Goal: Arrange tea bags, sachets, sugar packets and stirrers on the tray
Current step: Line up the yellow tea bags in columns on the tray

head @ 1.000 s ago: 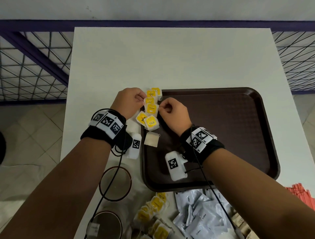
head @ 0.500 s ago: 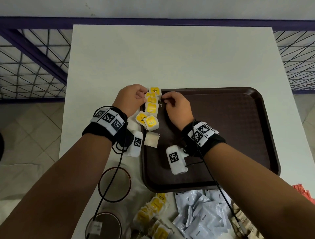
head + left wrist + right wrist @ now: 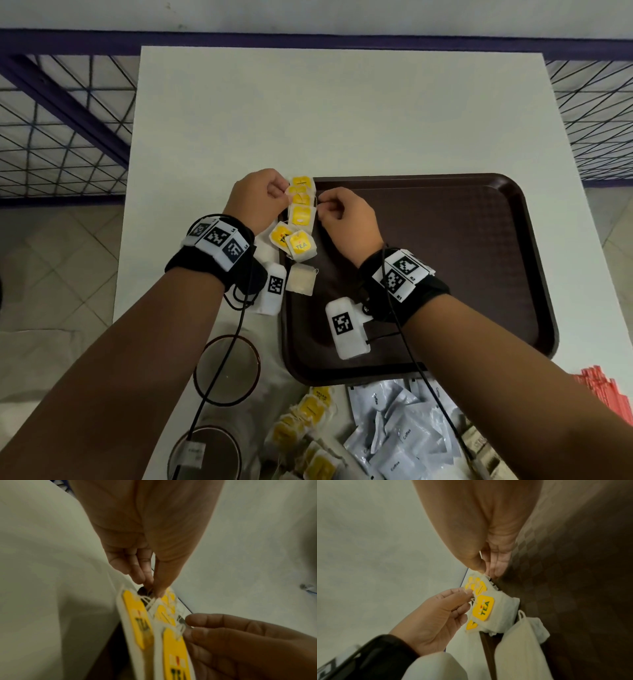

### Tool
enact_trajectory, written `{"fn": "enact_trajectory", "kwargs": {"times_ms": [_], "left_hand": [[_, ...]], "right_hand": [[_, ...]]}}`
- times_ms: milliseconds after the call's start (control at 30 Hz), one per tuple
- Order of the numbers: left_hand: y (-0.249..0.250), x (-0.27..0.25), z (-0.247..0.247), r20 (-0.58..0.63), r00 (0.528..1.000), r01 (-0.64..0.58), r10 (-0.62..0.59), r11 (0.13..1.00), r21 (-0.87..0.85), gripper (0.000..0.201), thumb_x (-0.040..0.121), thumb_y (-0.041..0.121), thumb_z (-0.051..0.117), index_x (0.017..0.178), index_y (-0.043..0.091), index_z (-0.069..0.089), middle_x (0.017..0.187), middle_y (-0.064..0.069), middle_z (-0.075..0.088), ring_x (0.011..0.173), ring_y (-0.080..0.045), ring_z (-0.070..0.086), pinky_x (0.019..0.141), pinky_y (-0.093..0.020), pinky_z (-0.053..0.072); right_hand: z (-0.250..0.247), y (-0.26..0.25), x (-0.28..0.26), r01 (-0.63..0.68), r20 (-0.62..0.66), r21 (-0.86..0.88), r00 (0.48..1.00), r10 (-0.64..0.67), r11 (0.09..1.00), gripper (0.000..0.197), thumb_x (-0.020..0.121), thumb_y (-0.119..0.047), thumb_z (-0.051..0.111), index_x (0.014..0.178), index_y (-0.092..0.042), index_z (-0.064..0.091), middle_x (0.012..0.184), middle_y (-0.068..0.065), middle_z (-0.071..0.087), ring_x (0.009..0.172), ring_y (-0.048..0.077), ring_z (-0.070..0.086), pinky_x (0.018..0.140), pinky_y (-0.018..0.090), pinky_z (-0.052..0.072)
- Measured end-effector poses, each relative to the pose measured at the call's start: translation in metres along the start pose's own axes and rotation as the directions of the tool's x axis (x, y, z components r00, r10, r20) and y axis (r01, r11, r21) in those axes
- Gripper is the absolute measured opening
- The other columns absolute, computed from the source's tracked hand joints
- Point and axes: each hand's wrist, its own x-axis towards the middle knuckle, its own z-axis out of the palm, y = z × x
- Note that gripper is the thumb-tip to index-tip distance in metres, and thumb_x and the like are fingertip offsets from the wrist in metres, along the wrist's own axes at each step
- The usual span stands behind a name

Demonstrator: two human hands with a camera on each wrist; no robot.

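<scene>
While both hands pinch it by thin strings, left hand and right hand each in a fingertip grip, a cluster of soft paper tea bags with glossy yellow square tags hangs over the textured brown tray's left rim, above the matte white worktop.

Tea bags are white with bright yellow tags, "TEA" printed in dark green. Tray is dark brown with a faint checker texture. Table is plain off-white, sachets pale grey-white, stirrers red, wristbands black with black-and-white square codes.
</scene>
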Motion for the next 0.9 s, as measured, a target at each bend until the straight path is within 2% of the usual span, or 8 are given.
{"fn": "enact_trajectory", "kwargs": {"times_ms": [133,233,300,400,533,667,767,900], "left_hand": [[-0.002,-0.004,-0.012,-0.027,0.999,0.020,-0.019,0.999,0.047,0.010,0.083,0.016,0.065,0.091,0.010,0.064,0.078,0.003,0.059,0.077,-0.012,0.055,0.072,-0.024,0.041],[0.000,-0.013,-0.022,0.121,0.991,0.044,-0.064,0.985,0.166,0.014,0.081,0.023,0.069,0.086,0.011,0.065,0.076,0.003,0.060,0.075,-0.014,0.057,0.069,-0.026,0.042],[0.001,-0.020,-0.024,0.246,0.961,0.075,-0.124,0.977,0.199,0.019,0.076,0.026,0.075,0.084,0.013,0.063,0.076,0.002,0.064,0.070,-0.013,0.060,0.062,-0.025,0.042],[0.002,-0.028,-0.019,0.332,0.930,0.112,-0.158,0.982,0.152,0.023,0.073,0.016,0.077,0.087,0.014,0.060,0.074,-0.002,0.068,0.065,-0.012,0.065,0.057,-0.023,0.046],[0.002,-0.028,-0.017,0.262,0.959,0.087,-0.111,0.991,0.100,0.019,0.075,0.002,0.071,0.087,0.011,0.061,0.075,-0.003,0.067,0.068,-0.015,0.066,0.062,-0.024,0.049],[0.004,-0.026,-0.016,0.235,0.970,0.051,-0.060,0.998,0.042,0.011,0.078,0.005,0.069,0.086,0.013,0.067,0.072,0.000,0.065,0.064,-0.010,0.061,0.062,-0.021,0.048],[0.008,-0.025,-0.012,0.229,0.972,0.031,-0.042,0.998,0.052,0.011,0.078,0.003,0.067,0.086,0.010,0.068,0.071,0.001,0.062,0.061,-0.004,0.056,0.058,-0.014,0.042],[0.006,-0.023,-0.008,0.216,0.976,0.006,-0.021,0.998,0.068,0.009,0.079,0.006,0.069,0.087,0.010,0.069,0.072,0.001,0.060,0.062,-0.004,0.054,0.056,-0.004,0.038]], "right_hand": [[-0.003,0.001,-0.006,-0.006,0.044,0.037,0.999,0.004,0.999,0.019,0.085,-0.002,0.057,0.101,-0.008,0.066,0.097,0.003,0.068,0.087,0.008,0.062,0.079,0.011,0.048],[-0.002,0.000,-0.006,0.026,0.058,0.024,0.998,-0.027,0.999,0.026,0.085,0.000,0.054,0.105,-0.009,0.067,0.103,0.002,0.069,0.094,0.009,0.064,0.087,0.016,0.050],[0.001,-0.002,-0.004,0.048,0.054,0.014,0.997,-0.049,0.999,0.027,0.085,-0.001,0.054,0.106,-0.011,0.068,0.105,0.002,0.070,0.097,0.010,0.064,0.090,0.019,0.049],[0.002,-0.005,-0.001,0.055,0.041,0.001,0.998,-0.055,0.998,0.027,0.084,-0.002,0.054,0.104,-0.012,0.069,0.105,0.001,0.070,0.097,0.011,0.064,0.091,0.021,0.049],[-0.001,-0.005,0.003,0.043,-0.029,-0.026,0.999,-0.044,0.999,0.026,0.084,-0.001,0.053,0.104,-0.011,0.068,0.104,0.002,0.069,0.096,0.012,0.063,0.089,0.020,0.047],[0.001,-0.004,0.013,0.028,0.038,-0.078,0.999,-0.026,0.997,0.028,0.088,-0.006,0.054,0.112,-0.011,0.066,0.111,0.004,0.069,0.105,0.015,0.061,0.094,0.018,0.042],[0.004,-0.006,0.014,0.031,0.075,-0.064,0.997,-0.026,0.997,0.028,0.086,-0.005,0.055,0.110,-0.011,0.067,0.109,0.003,0.070,0.103,0.013,0.062,0.092,0.016,0.042],[0.003,-0.005,0.013,0.022,0.065,-0.026,0.998,-0.020,0.999,0.028,0.086,-0.003,0.055,0.109,-0.012,0.067,0.107,0.002,0.070,0.101,0.012,0.063,0.092,0.019,0.045]]}}
